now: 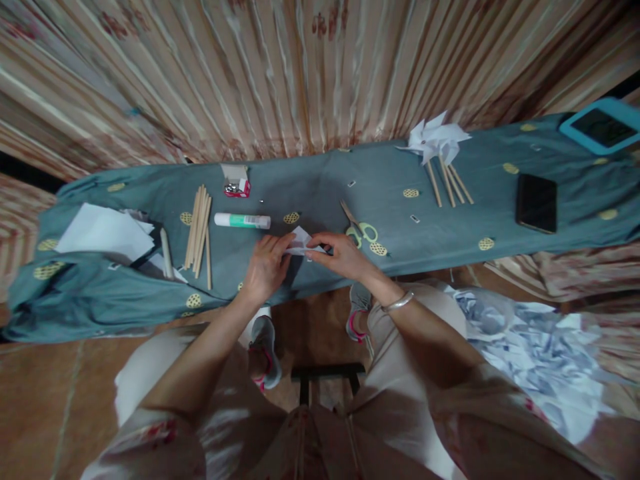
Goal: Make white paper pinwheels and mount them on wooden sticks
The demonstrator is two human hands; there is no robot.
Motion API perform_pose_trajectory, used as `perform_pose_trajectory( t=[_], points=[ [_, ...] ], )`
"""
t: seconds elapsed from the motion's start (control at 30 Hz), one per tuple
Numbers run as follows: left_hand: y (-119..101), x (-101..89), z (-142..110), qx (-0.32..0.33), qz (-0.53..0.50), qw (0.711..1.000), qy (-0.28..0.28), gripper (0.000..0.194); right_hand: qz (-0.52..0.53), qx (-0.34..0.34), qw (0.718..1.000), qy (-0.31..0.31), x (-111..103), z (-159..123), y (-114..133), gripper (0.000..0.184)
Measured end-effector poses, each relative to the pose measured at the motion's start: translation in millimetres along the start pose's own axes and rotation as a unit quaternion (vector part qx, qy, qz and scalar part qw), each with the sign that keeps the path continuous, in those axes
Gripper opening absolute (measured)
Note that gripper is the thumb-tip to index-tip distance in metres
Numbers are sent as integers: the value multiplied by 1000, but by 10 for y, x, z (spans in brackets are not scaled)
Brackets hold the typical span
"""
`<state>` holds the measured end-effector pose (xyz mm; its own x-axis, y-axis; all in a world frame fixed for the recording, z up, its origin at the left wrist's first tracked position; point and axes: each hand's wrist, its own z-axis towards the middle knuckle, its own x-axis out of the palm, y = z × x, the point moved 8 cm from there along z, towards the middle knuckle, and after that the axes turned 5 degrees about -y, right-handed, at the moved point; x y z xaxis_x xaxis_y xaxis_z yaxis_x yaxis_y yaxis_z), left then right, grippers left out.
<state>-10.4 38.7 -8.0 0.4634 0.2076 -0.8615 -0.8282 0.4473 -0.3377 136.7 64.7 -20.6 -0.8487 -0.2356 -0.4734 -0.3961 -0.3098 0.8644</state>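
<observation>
A small piece of white paper (301,238), partly folded, is held between my two hands near the front edge of the table. My left hand (267,263) pinches its left side, and my right hand (343,255) grips its right side with thumb and fingers. Just beyond my right hand lie scissors (356,223) with pale green handles. A glue stick (243,221) with a green label rests beyond my left hand. The fingers hide part of the paper's edges.
Wooden sticks (199,230), a white pencil-like stick (167,253) and paper sheets (106,230) lie left. A small box of metal pins (237,183) stands behind. Paper pinwheels (437,140), a phone (537,203) and a blue-framed device (603,127) are right. Crumpled paper (545,360) fills a bag below.
</observation>
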Motion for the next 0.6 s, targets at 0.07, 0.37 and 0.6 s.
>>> perform_pose_trajectory(
  t=[0.07, 0.37, 0.6],
  points=[
    [-64, 3, 2, 15, -2, 1000, 3, 35, -5, 12, 1000, 6, -6, -12, -7, 23],
    [-186, -57, -34, 62, -8, 998, 11, 19, 11, 63, 998, -18, -196, 10, -172, 30],
    [-39, -41, -54, 30, 2, 999, 30, 20, -29, 59, 998, -3, -220, -72, -260, 35]
  ],
)
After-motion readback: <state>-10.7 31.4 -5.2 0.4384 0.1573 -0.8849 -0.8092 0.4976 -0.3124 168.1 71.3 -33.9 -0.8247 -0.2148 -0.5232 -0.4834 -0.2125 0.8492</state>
